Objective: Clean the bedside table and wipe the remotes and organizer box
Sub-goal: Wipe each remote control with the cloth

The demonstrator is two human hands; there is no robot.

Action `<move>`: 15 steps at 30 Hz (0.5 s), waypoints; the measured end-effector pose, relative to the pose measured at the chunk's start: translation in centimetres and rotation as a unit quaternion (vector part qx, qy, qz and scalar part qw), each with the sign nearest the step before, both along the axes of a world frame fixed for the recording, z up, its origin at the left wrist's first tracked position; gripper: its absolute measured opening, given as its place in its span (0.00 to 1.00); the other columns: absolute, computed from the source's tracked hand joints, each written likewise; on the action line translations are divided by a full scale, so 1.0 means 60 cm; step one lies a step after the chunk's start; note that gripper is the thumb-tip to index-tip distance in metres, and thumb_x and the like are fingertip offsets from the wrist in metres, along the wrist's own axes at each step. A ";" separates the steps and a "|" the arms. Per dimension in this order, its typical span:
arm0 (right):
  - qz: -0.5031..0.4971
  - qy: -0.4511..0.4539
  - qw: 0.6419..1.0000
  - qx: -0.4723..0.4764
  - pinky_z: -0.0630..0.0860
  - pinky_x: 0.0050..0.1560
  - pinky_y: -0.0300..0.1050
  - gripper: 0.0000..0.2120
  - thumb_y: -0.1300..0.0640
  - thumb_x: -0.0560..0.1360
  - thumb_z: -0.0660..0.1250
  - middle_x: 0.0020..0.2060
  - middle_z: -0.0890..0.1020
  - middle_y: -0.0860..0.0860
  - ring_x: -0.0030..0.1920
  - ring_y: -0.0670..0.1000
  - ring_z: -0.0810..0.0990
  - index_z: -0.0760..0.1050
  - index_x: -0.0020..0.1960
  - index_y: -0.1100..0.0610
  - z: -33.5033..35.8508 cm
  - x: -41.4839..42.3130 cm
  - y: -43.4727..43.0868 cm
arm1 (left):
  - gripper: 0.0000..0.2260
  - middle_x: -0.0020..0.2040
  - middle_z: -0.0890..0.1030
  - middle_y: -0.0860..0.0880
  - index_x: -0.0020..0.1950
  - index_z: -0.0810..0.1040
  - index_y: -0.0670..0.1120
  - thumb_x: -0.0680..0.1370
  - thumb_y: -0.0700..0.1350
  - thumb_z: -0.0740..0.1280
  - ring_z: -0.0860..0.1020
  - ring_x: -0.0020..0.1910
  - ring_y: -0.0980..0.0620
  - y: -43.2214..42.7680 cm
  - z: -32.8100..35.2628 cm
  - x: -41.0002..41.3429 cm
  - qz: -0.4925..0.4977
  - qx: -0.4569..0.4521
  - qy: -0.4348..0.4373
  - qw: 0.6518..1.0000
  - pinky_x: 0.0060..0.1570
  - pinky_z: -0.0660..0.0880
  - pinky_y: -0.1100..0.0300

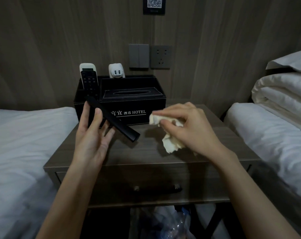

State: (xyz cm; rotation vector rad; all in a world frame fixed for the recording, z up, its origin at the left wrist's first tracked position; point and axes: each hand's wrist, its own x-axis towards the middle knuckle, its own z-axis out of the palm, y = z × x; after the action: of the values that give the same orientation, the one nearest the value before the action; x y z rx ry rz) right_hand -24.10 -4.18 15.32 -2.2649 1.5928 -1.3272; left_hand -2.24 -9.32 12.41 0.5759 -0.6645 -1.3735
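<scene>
**Slim black remote held above the bedside table, cloth in our other hand**

Our left hand (92, 135) holds a slim black remote (118, 124). It is a matte, narrow bar, and no buttons show on the side facing us. Our thumb presses it against our nearly straight fingers near its upper end. It hangs in front of the organizer box (146, 102), above the bedside table (146, 152).

Our right hand (189, 125) has its fingers curled round a crumpled cream cloth (170, 144), just right of the remote and apart from it.

The organizer box is black with pale stitching and white lettering that ends in "HOTEL". It stands at the back of the table. Its left compartment holds two remotes upright: a black keypad remote (90, 81) in front and a white remote (87, 66) behind it. A white plug adapter (116, 71) sticks up from the rear compartment. The lid on the right has an oval tissue slot (131, 92); we cannot tell what lies under it.

The held remote's long axis runs diagonally. Its upper end points to the far left, toward the box's remote compartment. Its lower end points to the near right, toward the cloth.

The table has a drawer (111, 183) in its front, and a white bed (25, 135) stands to the left. On the wall behind are a switch (139, 56) and a socket (161, 57).
</scene>
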 end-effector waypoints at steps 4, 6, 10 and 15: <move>-0.026 0.018 0.999 0.022 0.65 0.57 0.32 0.15 0.52 0.77 0.67 0.54 0.81 0.42 0.55 0.47 0.71 0.77 0.64 0.44 -0.015 0.031 -0.027 | 0.24 0.60 0.82 0.49 0.72 0.67 0.58 0.78 0.42 0.65 0.81 0.58 0.51 0.008 0.003 0.010 -0.003 -0.007 -0.001 1.000 0.55 0.79 0.48; -0.017 0.060 0.995 0.082 0.67 0.66 0.47 0.18 0.49 0.78 0.64 0.59 0.79 0.44 0.60 0.50 0.70 0.73 0.67 0.43 -0.030 0.047 -0.036 | 0.27 0.59 0.82 0.49 0.73 0.66 0.57 0.76 0.41 0.66 0.80 0.59 0.50 0.012 0.002 0.016 -0.007 -0.026 -0.015 1.000 0.55 0.79 0.47; 0.042 0.037 0.996 0.071 0.69 0.66 0.44 0.20 0.45 0.78 0.64 0.63 0.77 0.41 0.65 0.45 0.69 0.71 0.69 0.41 -0.022 0.079 -0.027 | 0.31 0.60 0.82 0.47 0.74 0.64 0.57 0.73 0.42 0.67 0.79 0.60 0.48 0.019 0.003 0.026 -0.020 -0.046 -0.026 0.998 0.56 0.78 0.46; 0.124 0.040 0.991 0.036 0.73 0.62 0.41 0.27 0.52 0.74 0.71 0.62 0.77 0.39 0.63 0.39 0.73 0.68 0.70 0.40 -0.010 0.109 -0.004 | 0.31 0.64 0.79 0.46 0.74 0.64 0.58 0.72 0.44 0.68 0.80 0.60 0.48 0.020 0.007 0.032 -0.019 -0.041 -0.015 0.999 0.54 0.79 0.47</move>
State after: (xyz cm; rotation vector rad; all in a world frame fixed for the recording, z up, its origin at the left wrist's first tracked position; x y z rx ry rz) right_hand -17.54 -4.40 14.71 -2.4039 1.3014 -1.1132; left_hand -0.35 -8.13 12.83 0.5227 -0.7560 -1.3691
